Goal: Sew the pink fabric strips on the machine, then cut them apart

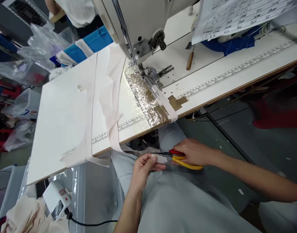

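Note:
Over my lap, my left hand (147, 164) pinches the end of a pale fabric piece (161, 159) between thumb and fingers. My right hand (190, 152) grips a pair of scissors (187, 163) with red and yellow handles. Their dark blades point left and lie along the top edge of the fabric piece, close to my left fingertips. Whether the blades are fully closed is hard to see. Just beyond my hands, a pale pink fabric strip (111, 97) runs down the table and hangs over its front edge.
A sewing machine (138, 26) stands on the white table (63, 106), which has printed rulers. A wooden-handled tool (190, 61) lies right of the needle. Written sheets (235, 17) hang at upper right. Below left are a plastic bin (97, 194) and a white device (56, 199) with a cable.

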Available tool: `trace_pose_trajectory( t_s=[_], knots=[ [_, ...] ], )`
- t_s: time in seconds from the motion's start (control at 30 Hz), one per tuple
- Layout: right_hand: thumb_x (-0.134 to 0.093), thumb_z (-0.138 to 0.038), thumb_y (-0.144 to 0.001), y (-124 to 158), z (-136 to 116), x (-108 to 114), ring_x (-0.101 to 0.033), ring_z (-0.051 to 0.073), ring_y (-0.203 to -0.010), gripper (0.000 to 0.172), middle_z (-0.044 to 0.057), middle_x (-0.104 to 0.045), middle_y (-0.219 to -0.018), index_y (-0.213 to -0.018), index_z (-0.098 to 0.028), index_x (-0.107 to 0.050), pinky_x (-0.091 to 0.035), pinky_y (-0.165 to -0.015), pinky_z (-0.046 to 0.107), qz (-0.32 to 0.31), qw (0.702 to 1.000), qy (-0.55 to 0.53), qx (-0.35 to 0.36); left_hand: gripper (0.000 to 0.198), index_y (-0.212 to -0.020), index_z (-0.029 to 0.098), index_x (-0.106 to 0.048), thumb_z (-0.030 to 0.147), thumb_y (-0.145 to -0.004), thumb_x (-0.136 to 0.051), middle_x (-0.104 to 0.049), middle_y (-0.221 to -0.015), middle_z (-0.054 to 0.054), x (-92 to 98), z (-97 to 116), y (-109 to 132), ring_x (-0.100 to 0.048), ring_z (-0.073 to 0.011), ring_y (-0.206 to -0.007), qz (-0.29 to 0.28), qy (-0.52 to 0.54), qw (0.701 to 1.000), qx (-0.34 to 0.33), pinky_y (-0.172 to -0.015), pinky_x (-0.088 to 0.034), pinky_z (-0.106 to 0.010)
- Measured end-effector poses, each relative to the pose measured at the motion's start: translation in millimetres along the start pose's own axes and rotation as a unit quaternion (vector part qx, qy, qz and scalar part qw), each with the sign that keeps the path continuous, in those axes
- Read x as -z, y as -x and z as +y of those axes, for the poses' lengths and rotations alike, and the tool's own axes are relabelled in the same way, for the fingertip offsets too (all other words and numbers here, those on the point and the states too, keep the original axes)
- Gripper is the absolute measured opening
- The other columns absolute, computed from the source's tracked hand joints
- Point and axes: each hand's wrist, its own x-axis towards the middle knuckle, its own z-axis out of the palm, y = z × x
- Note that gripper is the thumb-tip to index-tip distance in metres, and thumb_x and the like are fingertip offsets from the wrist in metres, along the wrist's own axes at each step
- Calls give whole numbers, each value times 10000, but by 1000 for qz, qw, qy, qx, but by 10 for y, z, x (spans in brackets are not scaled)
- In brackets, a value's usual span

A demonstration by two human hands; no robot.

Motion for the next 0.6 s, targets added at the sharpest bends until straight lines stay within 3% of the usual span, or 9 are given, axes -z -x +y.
trace_pose_trajectory(
  t_s=[0.1,0.3,0.37,0.43,0.5,0.6],
  knots=[
    [-628,-487,-858,-23,73,-82,-447,140,-568,387,-4,-537,-651,-663,-214,-435,-264,-546,269,55,991,-114,41,511,-805,153,-625,618,-679,-796,-751,-661,-83,-98,-48,1,-759,-251,-707,19,-15,1000,-5,-685,-583,-312],
    [-512,-374,-915,-193,-19,-260,-405,129,-607,305,-23,-454,-691,-699,-224,-358,-324,-555,255,124,935,-309,120,509,-880,238,-467,684,-758,-677,-705,-673,-4,-370,-142,0,-724,-212,-610,26,-2,999,-32,-591,-567,-315],
    [-523,-374,-908,-217,-60,-282,-401,130,-604,308,-24,-449,-684,-695,-224,-358,-330,-548,257,135,925,-335,120,438,-904,236,-480,655,-843,-592,-710,-741,-24,-387,-50,47,-718,-205,-636,16,-46,997,-56,-581,-555,-307],
    [-535,-382,-902,-204,-81,-276,-409,134,-606,312,-23,-444,-680,-694,-223,-366,-350,-551,260,135,920,-349,118,360,-944,219,-536,574,-897,-561,-701,-784,-33,-334,147,128,-700,-186,-642,46,-131,985,-106,-577,-536,-288],
    [-536,-391,-907,-164,-87,-257,-434,143,-615,299,-15,-460,-683,-702,-219,-402,-381,-564,266,131,922,-346,115,264,-956,204,-595,464,-922,-567,-674,-775,-23,-217,425,209,-664,-162,-640,121,-240,945,-187,-596,-517,-272],
    [-560,-415,-904,-93,-93,-234,-494,163,-643,269,5,-532,-706,-743,-211,-494,-434,-591,276,120,926,-344,102,161,-952,197,-640,339,-933,-568,-644,-828,-34,42,904,207,-624,-161,-718,206,-399,833,-323,-660,-513,-278]
  ],
)
